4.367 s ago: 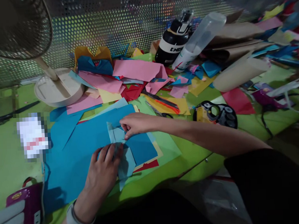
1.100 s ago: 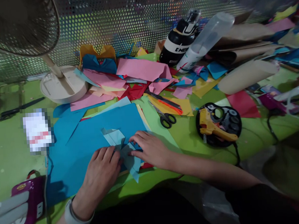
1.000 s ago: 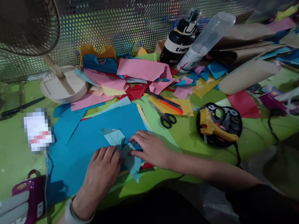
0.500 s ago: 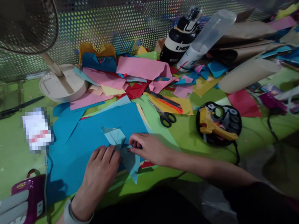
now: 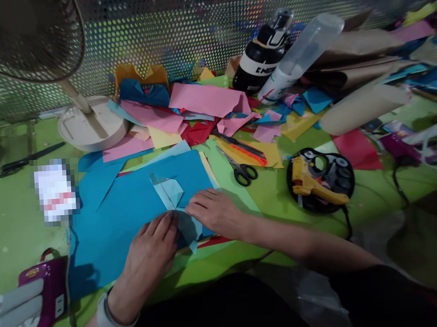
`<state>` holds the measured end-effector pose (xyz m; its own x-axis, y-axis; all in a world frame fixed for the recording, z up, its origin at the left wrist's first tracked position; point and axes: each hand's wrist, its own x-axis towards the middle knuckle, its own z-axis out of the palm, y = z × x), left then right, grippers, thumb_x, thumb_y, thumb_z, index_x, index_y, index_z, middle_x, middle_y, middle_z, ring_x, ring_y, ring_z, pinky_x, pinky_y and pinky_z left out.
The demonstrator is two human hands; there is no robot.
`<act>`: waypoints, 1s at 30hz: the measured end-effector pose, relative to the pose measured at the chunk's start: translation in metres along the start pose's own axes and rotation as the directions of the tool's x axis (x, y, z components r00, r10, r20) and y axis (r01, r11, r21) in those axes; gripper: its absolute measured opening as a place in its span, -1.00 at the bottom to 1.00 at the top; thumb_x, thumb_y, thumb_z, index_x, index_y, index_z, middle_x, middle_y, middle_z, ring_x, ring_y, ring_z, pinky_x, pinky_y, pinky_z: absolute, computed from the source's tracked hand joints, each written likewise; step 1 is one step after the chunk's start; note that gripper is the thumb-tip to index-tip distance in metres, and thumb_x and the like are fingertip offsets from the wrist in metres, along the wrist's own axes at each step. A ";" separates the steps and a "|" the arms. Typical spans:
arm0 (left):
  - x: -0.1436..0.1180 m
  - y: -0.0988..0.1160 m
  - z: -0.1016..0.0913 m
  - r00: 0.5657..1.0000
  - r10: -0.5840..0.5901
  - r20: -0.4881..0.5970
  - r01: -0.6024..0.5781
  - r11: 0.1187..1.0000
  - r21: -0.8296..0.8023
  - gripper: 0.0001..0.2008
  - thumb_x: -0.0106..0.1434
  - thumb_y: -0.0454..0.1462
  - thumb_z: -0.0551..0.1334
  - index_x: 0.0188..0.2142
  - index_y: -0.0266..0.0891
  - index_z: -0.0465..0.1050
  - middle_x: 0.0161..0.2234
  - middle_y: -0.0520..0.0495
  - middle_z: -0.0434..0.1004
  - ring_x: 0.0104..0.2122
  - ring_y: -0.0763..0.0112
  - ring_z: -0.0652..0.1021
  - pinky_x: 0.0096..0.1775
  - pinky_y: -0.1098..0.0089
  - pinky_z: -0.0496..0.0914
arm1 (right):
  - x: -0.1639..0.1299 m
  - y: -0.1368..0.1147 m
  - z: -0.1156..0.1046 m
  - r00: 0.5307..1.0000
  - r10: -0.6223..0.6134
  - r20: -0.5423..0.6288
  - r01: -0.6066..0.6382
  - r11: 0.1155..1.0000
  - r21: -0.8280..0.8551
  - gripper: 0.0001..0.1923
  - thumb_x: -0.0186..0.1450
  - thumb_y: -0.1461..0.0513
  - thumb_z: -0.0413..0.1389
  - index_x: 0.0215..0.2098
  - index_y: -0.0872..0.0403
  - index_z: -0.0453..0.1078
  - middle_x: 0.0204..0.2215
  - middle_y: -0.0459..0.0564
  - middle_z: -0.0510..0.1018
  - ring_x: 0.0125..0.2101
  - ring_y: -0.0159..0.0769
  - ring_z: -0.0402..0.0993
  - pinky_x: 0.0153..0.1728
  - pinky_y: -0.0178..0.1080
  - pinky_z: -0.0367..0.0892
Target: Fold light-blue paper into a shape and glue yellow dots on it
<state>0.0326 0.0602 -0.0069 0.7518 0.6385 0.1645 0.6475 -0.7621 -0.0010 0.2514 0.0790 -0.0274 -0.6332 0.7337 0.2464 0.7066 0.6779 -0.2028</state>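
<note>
A folded light blue sheet of paper (image 5: 171, 190) lies on a stack of coloured paper topped by a blue sheet (image 5: 132, 197). My left hand (image 5: 155, 245), with a pale band at the wrist, presses its bent fingertips on the lower left edge of the folded paper. From the other side my right hand (image 5: 215, 212) has its fingers curled together on the paper's right edge, near its middle. The fingertips of both hands come close to each other over the narrow middle. The paper's lower part shows below them, partly hidden by the hands.
Scissors (image 5: 244, 172) and an orange-and-black cutter knife (image 5: 245, 150) lie beyond my right hand. A yellow glue gun (image 5: 311, 183) rests on a black tray. Paper scraps (image 5: 204, 98), a black bottle (image 5: 259, 64) and a fan (image 5: 92, 124) stand along the mesh. A phone (image 5: 57, 191) lies left.
The folded paper's lower tip has shifted slightly up, flatter against the stack. My right hand has turned from a raised pinch to lying lower on the paper. My left fingers have moved slightly right.
</note>
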 end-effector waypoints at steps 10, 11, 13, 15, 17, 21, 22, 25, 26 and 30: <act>0.004 0.000 0.000 1.000 0.003 0.016 -0.003 1.000 0.010 -0.66 0.28 -0.40 0.13 0.04 -0.39 0.41 -0.08 -0.28 0.53 -0.11 0.12 0.53 -0.20 0.21 0.45 | 0.011 0.010 -0.009 0.940 0.277 0.198 -0.338 0.836 0.433 -0.85 0.29 0.26 0.20 -0.16 0.10 0.41 -0.35 -0.07 0.51 -0.34 -0.35 0.43 -0.32 -0.31 0.30; 0.004 0.000 0.000 1.000 0.004 0.012 -0.004 1.000 0.010 -0.67 0.29 -0.40 0.12 0.03 -0.39 0.41 -0.09 -0.28 0.53 -0.11 0.12 0.53 -0.20 0.21 0.45 | 0.011 0.011 -0.008 0.932 0.295 0.212 -0.361 0.813 0.457 -0.86 0.29 0.27 0.20 -0.17 0.09 0.43 -0.36 -0.09 0.51 -0.37 -0.37 0.43 -0.34 -0.32 0.30; 0.004 0.000 0.001 1.000 0.004 0.004 -0.004 1.000 0.015 -0.68 0.31 -0.39 0.10 0.02 -0.39 0.42 -0.08 -0.27 0.53 -0.11 0.13 0.53 -0.21 0.21 0.45 | 0.009 0.013 -0.005 0.939 0.297 0.174 -0.344 0.809 0.477 -0.92 0.31 0.26 0.18 -0.22 0.08 0.46 -0.37 -0.09 0.52 -0.37 -0.38 0.44 -0.34 -0.33 0.32; 0.003 0.000 0.002 1.000 0.003 -0.001 -0.003 1.000 0.016 -0.69 0.32 -0.38 0.09 0.02 -0.37 0.42 -0.08 -0.26 0.54 -0.12 0.13 0.54 -0.22 0.21 0.45 | 0.005 0.015 -0.001 0.972 0.229 0.060 -0.232 0.866 0.444 -0.91 0.35 0.25 0.12 -0.24 0.07 0.49 -0.35 -0.06 0.53 -0.31 -0.35 0.44 -0.28 -0.30 0.34; 0.003 0.000 0.002 1.000 -0.003 0.002 0.003 1.000 0.015 -0.68 0.32 -0.38 0.08 0.03 -0.36 0.42 -0.07 -0.26 0.53 -0.12 0.13 0.54 -0.22 0.20 0.46 | -0.001 0.015 0.003 0.992 0.108 -0.068 -0.081 0.945 0.316 -0.84 0.39 0.27 0.06 -0.21 0.06 0.50 -0.32 -0.02 0.54 -0.26 -0.31 0.43 -0.24 -0.25 0.33; 0.004 0.001 0.001 0.999 -0.015 0.033 0.015 1.000 0.006 -0.67 0.31 -0.41 0.08 0.05 -0.34 0.40 -0.06 -0.26 0.52 -0.10 0.13 0.54 -0.19 0.20 0.46 | -0.008 0.012 0.004 0.981 -0.164 -0.107 0.163 0.986 -0.019 -0.76 0.41 0.34 -0.03 -0.12 0.10 0.48 -0.27 0.04 0.53 -0.27 -0.26 0.38 -0.30 -0.19 0.27; 0.004 0.001 0.001 0.999 -0.014 0.033 0.013 1.000 0.002 -0.67 0.31 -0.41 0.08 0.05 -0.34 0.40 -0.06 -0.26 0.52 -0.10 0.13 0.54 -0.18 0.20 0.46 | -0.009 0.012 0.003 0.974 -0.209 -0.088 0.205 0.977 -0.059 -0.75 0.41 0.34 -0.04 -0.12 0.10 0.48 -0.27 0.05 0.53 -0.27 -0.26 0.38 -0.30 -0.18 0.26; 0.005 0.001 0.000 1.000 -0.008 0.028 0.007 1.000 0.004 -0.67 0.30 -0.41 0.09 0.04 -0.36 0.40 -0.06 -0.26 0.53 -0.10 0.13 0.55 -0.19 0.20 0.47 | -0.009 0.012 0.001 0.953 -0.294 -0.078 0.284 0.952 -0.115 -0.75 0.41 0.36 -0.05 -0.14 0.11 0.47 -0.28 0.05 0.51 -0.28 -0.27 0.36 -0.32 -0.18 0.24; 0.005 0.001 0.000 1.000 -0.007 0.028 0.006 1.000 0.010 -0.67 0.30 -0.41 0.09 0.05 -0.37 0.40 -0.07 -0.26 0.53 -0.11 0.13 0.55 -0.19 0.20 0.47 | -0.008 0.013 0.001 0.945 -0.316 -0.080 0.304 0.943 -0.132 -0.75 0.41 0.36 -0.05 -0.15 0.11 0.47 -0.29 0.04 0.51 -0.29 -0.28 0.35 -0.33 -0.18 0.24; 0.006 0.000 0.000 0.999 -0.017 0.043 0.016 0.999 0.027 -0.65 0.29 -0.40 0.10 0.05 -0.38 0.41 -0.07 -0.26 0.54 -0.13 0.13 0.55 -0.21 0.20 0.47 | -0.007 0.014 0.000 0.924 -0.371 -0.089 0.348 0.916 -0.202 -0.74 0.41 0.37 -0.05 -0.20 0.12 0.48 -0.31 0.02 0.51 -0.30 -0.29 0.34 -0.35 -0.20 0.24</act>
<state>0.0367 0.0638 -0.0058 0.7451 0.6557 0.1217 0.6627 -0.7484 -0.0255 0.2660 0.0833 -0.0325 -0.8193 0.4227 0.3874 0.4904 0.8667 0.0914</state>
